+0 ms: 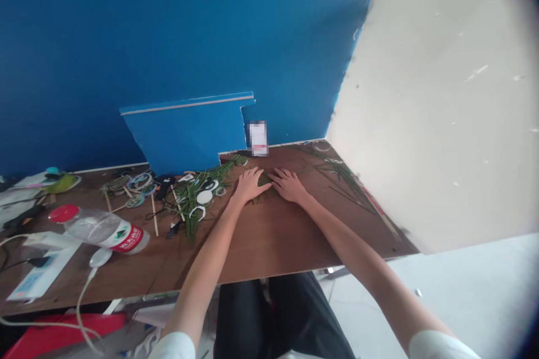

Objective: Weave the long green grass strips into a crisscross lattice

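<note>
My left hand [250, 185] rests low over the brown table with its fingers stretched forward and thumb pointing right. Facing it, my right hand [288, 185] lies with its fingers extended toward the left one, a narrow gap between the two. A small patch of green blades [264, 178] shows between and under the fingertips, partly hidden by them. Neither hand visibly grips anything. Left of my left hand lies a heap of long green leaf strips [191, 202], with several white rings and a white disc [204, 197] on it.
A clear bottle with red cap [101, 230] lies on its side at left, near a white power strip [44, 272] and cables. Thin wooden sticks [155, 216] lie nearby. More green strips [343, 176] are at right. A blue partition [189, 39] and white wall [429, 123] bound the table.
</note>
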`<action>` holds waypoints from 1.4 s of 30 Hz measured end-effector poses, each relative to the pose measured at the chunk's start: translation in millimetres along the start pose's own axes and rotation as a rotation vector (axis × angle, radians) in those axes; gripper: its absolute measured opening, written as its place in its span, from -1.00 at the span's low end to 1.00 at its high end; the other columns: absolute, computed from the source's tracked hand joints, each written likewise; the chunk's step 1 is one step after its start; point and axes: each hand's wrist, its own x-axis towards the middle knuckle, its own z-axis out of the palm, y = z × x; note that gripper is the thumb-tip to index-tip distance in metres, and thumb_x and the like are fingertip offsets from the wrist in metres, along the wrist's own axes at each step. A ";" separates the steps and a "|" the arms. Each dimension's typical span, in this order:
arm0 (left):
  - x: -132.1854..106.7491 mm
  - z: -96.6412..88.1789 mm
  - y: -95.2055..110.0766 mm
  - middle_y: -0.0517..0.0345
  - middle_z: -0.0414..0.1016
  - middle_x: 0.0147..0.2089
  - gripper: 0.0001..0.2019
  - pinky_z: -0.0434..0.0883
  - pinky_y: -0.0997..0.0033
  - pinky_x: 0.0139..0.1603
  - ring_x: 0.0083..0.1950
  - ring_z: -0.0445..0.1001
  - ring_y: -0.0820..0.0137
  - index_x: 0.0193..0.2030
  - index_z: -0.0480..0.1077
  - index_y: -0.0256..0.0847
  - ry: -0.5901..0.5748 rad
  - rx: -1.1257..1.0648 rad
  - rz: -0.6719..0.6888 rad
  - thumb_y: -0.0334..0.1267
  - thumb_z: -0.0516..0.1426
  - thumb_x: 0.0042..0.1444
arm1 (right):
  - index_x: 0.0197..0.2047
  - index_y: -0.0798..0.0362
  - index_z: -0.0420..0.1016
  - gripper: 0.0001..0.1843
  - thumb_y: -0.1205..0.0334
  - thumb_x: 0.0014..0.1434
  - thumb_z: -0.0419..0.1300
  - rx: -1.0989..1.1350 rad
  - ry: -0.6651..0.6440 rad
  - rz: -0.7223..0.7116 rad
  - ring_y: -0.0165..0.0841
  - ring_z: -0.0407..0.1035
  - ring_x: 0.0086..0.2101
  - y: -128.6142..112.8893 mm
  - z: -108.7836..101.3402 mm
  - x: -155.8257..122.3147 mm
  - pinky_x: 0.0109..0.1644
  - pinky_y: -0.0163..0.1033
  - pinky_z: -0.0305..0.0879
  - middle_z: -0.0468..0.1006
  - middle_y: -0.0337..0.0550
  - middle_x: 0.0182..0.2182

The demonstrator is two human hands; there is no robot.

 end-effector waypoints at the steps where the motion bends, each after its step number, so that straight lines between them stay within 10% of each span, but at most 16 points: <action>1: 3.4 0.5 1.1 -0.08 0.10 0.43 -0.24 0.13 -0.06 0.33 0.40 0.09 -0.01 0.37 0.16 -0.10 -0.016 0.002 0.012 0.34 -0.06 0.17 | 0.36 -0.13 0.21 -0.47 0.03 0.41 -0.20 -0.001 0.002 -0.002 -0.09 0.02 0.27 0.1 0.0 0.2 0.21 0.09 0.11 0.14 -0.05 0.36; 21: 5.7 2.5 1.7 -0.10 -0.12 0.50 -0.13 -0.03 -0.06 0.42 0.50 -0.14 -0.01 0.42 0.05 -0.15 -0.168 0.045 -0.019 0.36 -0.02 0.11 | 0.38 -0.17 0.17 -0.46 0.01 0.41 -0.22 0.024 -0.033 0.010 -0.11 -0.02 0.28 0.2 -1.9 0.2 0.24 0.09 0.05 0.10 -0.09 0.37; 42: -1.6 -4.6 2.8 0.00 0.18 0.40 -0.24 -0.03 -0.09 0.41 0.46 -0.03 0.02 0.31 0.26 -0.13 -0.079 0.060 0.095 0.30 0.07 0.09 | 0.36 -0.19 0.21 -0.48 -0.01 0.41 -0.20 0.038 0.010 -0.003 -0.10 0.03 0.26 0.8 -3.7 -1.7 0.20 0.06 0.11 0.14 -0.09 0.36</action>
